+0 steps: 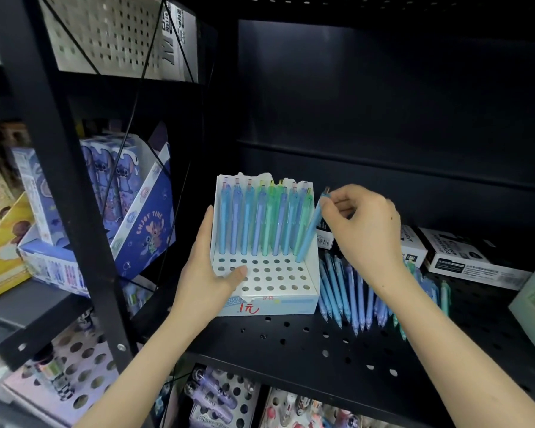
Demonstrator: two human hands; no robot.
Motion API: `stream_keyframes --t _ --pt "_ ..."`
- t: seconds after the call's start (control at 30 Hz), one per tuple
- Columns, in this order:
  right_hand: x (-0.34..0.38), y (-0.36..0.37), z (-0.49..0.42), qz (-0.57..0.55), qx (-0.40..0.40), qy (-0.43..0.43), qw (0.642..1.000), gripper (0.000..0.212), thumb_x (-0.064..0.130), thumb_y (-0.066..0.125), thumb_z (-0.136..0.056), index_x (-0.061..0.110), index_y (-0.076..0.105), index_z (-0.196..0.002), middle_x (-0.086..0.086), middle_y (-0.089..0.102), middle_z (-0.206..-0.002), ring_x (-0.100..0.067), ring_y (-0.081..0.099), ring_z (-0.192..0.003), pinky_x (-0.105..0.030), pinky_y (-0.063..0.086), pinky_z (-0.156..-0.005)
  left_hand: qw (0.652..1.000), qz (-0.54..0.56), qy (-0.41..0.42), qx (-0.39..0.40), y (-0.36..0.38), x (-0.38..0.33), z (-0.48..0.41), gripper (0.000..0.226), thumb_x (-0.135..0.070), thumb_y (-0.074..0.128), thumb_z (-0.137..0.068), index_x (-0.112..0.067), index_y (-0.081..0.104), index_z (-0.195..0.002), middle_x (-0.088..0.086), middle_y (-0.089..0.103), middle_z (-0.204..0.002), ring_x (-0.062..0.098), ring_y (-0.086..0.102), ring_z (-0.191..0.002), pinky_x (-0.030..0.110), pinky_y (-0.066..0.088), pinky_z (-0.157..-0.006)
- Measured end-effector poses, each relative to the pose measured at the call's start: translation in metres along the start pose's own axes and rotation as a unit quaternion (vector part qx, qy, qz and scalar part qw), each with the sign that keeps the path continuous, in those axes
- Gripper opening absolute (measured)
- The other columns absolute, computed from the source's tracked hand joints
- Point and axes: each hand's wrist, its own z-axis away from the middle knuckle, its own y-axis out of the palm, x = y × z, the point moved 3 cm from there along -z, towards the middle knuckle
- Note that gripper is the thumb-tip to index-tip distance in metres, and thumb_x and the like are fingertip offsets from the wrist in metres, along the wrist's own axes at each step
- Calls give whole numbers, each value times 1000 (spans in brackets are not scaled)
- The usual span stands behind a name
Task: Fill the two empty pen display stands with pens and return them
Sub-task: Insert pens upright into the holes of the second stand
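On perforated black shelf (291,341), holed white stand (291,304), slim pens (247,217)

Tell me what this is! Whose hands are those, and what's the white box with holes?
The camera sits on a person's head, so you see their own two hands. The left hand holds a white pen display stand on a black shelf with holes. Its back row is full of blue and green pens. The right hand pinches a blue pen, tip down at the end of that row. Loose pens lie beside the stand.
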Motion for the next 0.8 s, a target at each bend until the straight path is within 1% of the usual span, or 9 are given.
stream_keyframes --t 0.1,0.17,0.23,0.37,0.47,0.5,0.63,0.7,0.8 --pt "-2 8 1 20 9 -2 1000 15 26 60 -88 17 67 -77 9 61 -63 -10 57 -62 -32 38 -91 1000 17 -6 -5 1 0 1 100 -4 68 -81 -46 4 -145 -54 20 -118 -10 32 -121 0 33 -80" --pt "-1 12 0 38 1 -11 999 16 26 61 -88 17 66 -76 8 59 -60 -13 56 -61 -27 31 -88 1000 27 -6 -5 3 0 2 100 -1 66 -82 -46 3 -144 -50 21 -121 -9 32 -123 3 33 -86" --pt "1 15 -2 53 4 -17 998 16 27 60 -88 18 66 -76 8 56 -58 -14 55 -61 -27 29 -87 1000 28 -2 -4 4 0 2 98 1 65 -82 -47 4 -143 -48 21 -123 -9 32 -123 7 32 -91" --pt "3 19 -14 106 27 -13 994 19 32 57 -88 20 66 -76 6 62 -64 -17 58 -70 -25 21 -81 999 31 -4 -13 6 -2 2 99 5 62 -83 -49 2 -141 -40 23 -132 -10 30 -121 0 33 -83" --pt "0 20 -24 136 52 8 989 21 34 57 -87 19 67 -75 5 65 -71 -20 59 -78 -29 21 -80 1000 23 4 -14 6 -4 3 98 5 60 -84 -52 0 -137 -33 17 -139 -13 23 -122 -6 27 -81" --pt "-2 20 -25 137 57 15 989 21 34 57 -87 19 67 -75 6 65 -72 -20 59 -80 -30 21 -81 1000 21 6 -12 6 -5 4 97 5 60 -85 -52 0 -137 -33 15 -139 -13 22 -123 -4 26 -86" --pt "-7 22 -15 161 32 -2 986 19 33 58 -86 21 66 -73 7 63 -73 -19 57 -80 -30 23 -78 1000 15 13 -6 6 -8 6 97 5 58 -86 -50 -1 -139 -32 15 -140 -6 23 -130 21 30 -105" --pt "-8 23 -10 164 16 -12 986 19 34 58 -86 21 67 -75 5 64 -76 -19 55 -81 -30 23 -77 1000 9 15 -6 6 -8 6 98 5 58 -86 -52 -1 -139 -30 16 -142 1 24 -135 29 32 -109" --pt "-13 22 -6 120 17 2 993 18 39 58 -86 25 69 -83 7 65 -84 -16 56 -85 -29 22 -78 1000 -1 14 -8 7 -9 6 99 5 58 -86 -53 -3 -138 -26 16 -146 8 26 -138 34 33 -109"
